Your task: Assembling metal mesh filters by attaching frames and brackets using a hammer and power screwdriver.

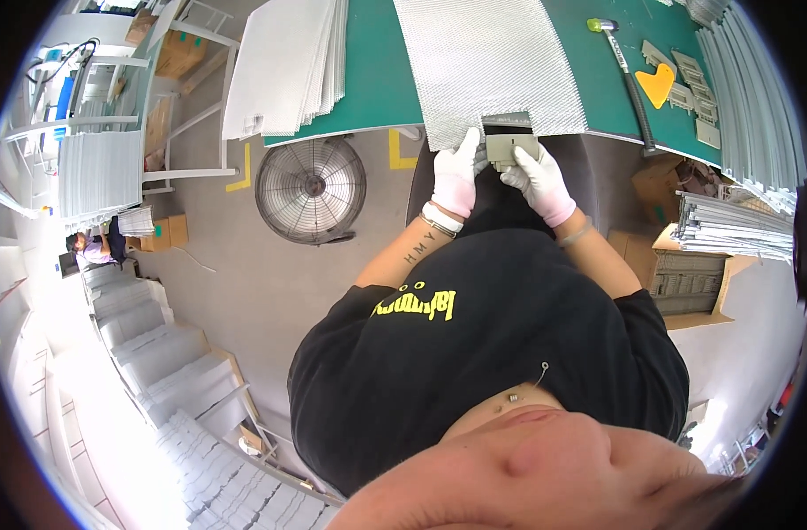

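Note:
A silvery mesh sheet (483, 62) lies on the green-topped table and overhangs its near edge, with a rectangular notch cut in that edge. My left hand (456, 172), in a white glove, is closed on the sheet's edge just left of the notch; some of its fingers are hidden underneath. A small beige-grey plate (509, 146) sits at the notch. Closed on the plate's right side is my right hand (541, 184), also gloved, its thumb lying on top. Whether the plate is joined to the mesh cannot be made out.
Stacked mesh sheets (284, 66) lie at left on the green table (368, 79). At right are a hammer (629, 79), a yellow heart-shaped piece (655, 86), several beige plates (693, 79) and grey strips (748, 97). A floor fan (311, 190) and an open carton (686, 283) stand below.

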A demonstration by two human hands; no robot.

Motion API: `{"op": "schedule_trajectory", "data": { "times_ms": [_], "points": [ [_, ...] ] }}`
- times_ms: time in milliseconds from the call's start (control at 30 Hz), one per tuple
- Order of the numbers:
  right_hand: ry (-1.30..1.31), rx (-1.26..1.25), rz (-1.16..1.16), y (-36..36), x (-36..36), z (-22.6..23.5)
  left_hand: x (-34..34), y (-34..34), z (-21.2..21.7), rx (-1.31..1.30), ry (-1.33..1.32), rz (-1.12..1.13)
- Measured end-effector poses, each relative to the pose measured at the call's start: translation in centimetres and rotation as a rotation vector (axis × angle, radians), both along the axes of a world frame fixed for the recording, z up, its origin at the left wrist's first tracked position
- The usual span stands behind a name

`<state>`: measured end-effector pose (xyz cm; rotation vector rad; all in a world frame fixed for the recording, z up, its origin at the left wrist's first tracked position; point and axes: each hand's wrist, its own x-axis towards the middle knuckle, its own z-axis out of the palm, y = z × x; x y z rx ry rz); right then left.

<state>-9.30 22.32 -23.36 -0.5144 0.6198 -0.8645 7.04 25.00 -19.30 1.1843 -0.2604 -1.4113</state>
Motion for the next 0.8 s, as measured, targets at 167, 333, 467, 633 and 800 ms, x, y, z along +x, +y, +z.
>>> {"op": "schedule_trajectory", "data": {
  "times_ms": [167,333,467,633,800],
  "points": [
    [0.362,-0.126,-0.029,0.2,0.2,2.1,0.1,1.3,-1.0,-0.028,-0.04,-0.055],
    [0.364,-0.129,0.003,0.0,0.2,2.3,-0.8,1.7,-0.9,-0.086,0.172,-0.12],
    [0.539,-0.238,-0.113,0.4,0.7,2.7,-0.2,1.2,-2.4,-0.039,-0.136,-0.375],
    [0.472,-0.02,-0.353,-0.4,-0.7,1.7,0.6,1.0,-1.5,-0.025,-0.035,-0.422],
    [0.502,0.01,-0.293,-0.7,-0.9,2.0,0.9,1.0,-2.3,-0.088,0.028,-0.424]
  ]
}}
